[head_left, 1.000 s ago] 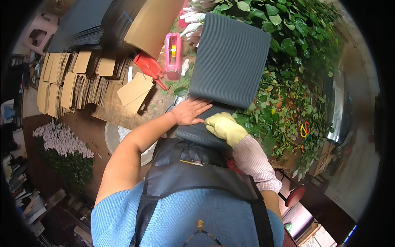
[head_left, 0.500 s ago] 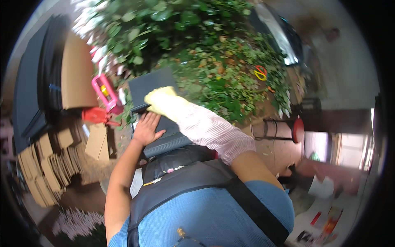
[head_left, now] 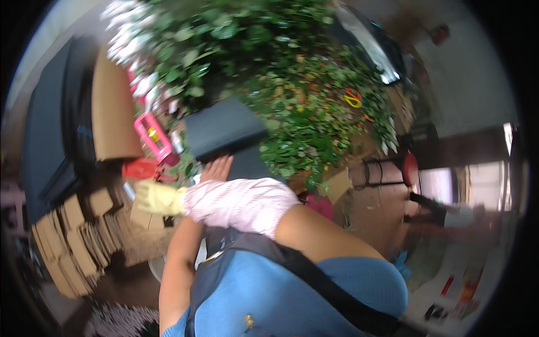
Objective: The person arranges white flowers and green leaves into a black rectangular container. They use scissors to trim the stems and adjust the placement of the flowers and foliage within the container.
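My left hand [head_left: 218,168], bare, lies flat with its fingers stretched out on a dark grey folded sheet [head_left: 227,129], just at its near fold. Part of that sheet, or another dark one below it, continues under the hand. Crossing over my left forearm, my right hand [head_left: 160,199] wears a yellow glove with a pink striped sleeve cuff. Its fingers are spread toward the left, with nothing visible in them. Beneath and beside the glove is a tan cardboard piece [head_left: 145,218]; I cannot tell whether they touch.
Leafy stems [head_left: 292,112] cover the far and right of the table, with yellow-red scissors [head_left: 353,98] among them. A pink holder [head_left: 154,137] and a red item [head_left: 140,168] lie left. Dark sheets [head_left: 48,118] and stacked cardboard pieces [head_left: 76,236] stand further left. A stool [head_left: 410,168] is right.
My right hand has left the dark folded sheet and swung left across my left forearm toward the cardboard pieces. The left hand stays on the dark sheet; a lower dark bundle is now hidden.
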A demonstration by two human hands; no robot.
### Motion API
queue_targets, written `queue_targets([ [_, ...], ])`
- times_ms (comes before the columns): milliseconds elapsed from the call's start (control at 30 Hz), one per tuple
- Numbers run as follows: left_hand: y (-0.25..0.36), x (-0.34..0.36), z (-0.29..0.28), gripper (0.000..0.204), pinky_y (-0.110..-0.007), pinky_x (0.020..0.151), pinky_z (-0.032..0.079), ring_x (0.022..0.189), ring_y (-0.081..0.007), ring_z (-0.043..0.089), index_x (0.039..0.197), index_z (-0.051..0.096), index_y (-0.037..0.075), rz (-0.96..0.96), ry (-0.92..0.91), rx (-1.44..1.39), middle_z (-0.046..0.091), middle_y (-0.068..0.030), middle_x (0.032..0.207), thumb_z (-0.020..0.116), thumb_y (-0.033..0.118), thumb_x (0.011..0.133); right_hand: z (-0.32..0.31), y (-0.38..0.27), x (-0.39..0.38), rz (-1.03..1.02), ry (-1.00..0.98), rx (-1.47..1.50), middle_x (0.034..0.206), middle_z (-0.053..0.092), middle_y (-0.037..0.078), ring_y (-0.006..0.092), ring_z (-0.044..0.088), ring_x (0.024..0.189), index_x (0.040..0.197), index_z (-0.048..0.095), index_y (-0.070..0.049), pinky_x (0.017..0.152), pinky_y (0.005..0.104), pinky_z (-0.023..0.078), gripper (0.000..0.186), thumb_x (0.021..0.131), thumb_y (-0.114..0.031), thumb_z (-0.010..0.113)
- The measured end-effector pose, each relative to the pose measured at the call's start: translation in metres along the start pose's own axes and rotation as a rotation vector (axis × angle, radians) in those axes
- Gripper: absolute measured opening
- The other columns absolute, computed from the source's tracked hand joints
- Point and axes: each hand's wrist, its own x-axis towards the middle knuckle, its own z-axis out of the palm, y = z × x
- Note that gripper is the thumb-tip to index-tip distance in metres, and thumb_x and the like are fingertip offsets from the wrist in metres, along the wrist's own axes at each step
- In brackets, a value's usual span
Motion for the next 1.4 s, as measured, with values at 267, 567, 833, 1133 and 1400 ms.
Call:
queue_targets([
  [267,0.0,-0.013,0.026,0.058,-0.049,0.116,0.039,0.14,-0.0287,0.05,0.149,0.048,0.009,0.018,0.27,-0.031,0.05,-0.0138,0.155,0.047,0.037,0.098,-0.018,0.008,-0.005,-0.141,-0.178,0.146,0.099,0.069,0.012,0.0301,0.067,0.095,0.109,0.07,-0.007,0.088,0.0398,0.055,0.021,0.094,-0.015,0.058],
  [567,0.0,-0.007,0.034,0.057,-0.047,0.12,0.033,0.146,-0.0254,0.043,0.15,0.048,0.011,-0.035,0.189,0.048,0.044,-0.0119,0.16,0.046,0.036,0.099,-0.062,0.027,0.0,-0.256,-0.026,0.175,0.101,0.069,0.011,0.0266,0.068,0.097,0.096,0.07,-0.003,0.078,0.0409,0.056,0.019,0.083,-0.014,0.062],
  [833,0.0,-0.008,0.025,0.063,-0.048,0.122,0.029,0.147,-0.0261,0.041,0.152,0.046,0.01,-0.053,0.142,0.016,0.044,-0.013,0.159,0.051,0.04,0.097,-0.054,0.023,-0.022,0.095,-0.145,0.473,0.079,0.065,0.018,0.0382,0.068,0.072,0.088,0.065,-0.004,0.067,0.0485,0.056,0.011,0.089,-0.015,0.062],
  [1133,0.006,-0.004,-0.015,0.072,-0.049,0.119,0.034,0.146,-0.0292,0.044,0.153,0.043,0.006,-0.018,0.036,-0.129,0.043,-0.0165,0.159,0.056,0.04,0.092,-0.147,0.055,-0.172,0.541,-0.103,0.87,0.105,0.074,0.014,0.0323,0.072,0.095,0.121,0.068,-0.005,0.082,0.0405,0.057,0.026,0.1,-0.021,0.066],
  [1400,0.004,-0.009,-0.014,0.059,-0.05,0.121,0.029,0.14,-0.0348,0.045,0.136,0.06,0.004,0.025,-0.005,-0.044,0.056,-0.0181,0.144,0.054,0.041,0.09,-0.106,0.114,-0.235,1.219,-0.661,1.373,0.085,0.075,0.007,0.0151,0.074,0.073,0.099,0.065,-0.005,0.063,0.0277,0.058,0.025,0.105,-0.029,0.063],
])
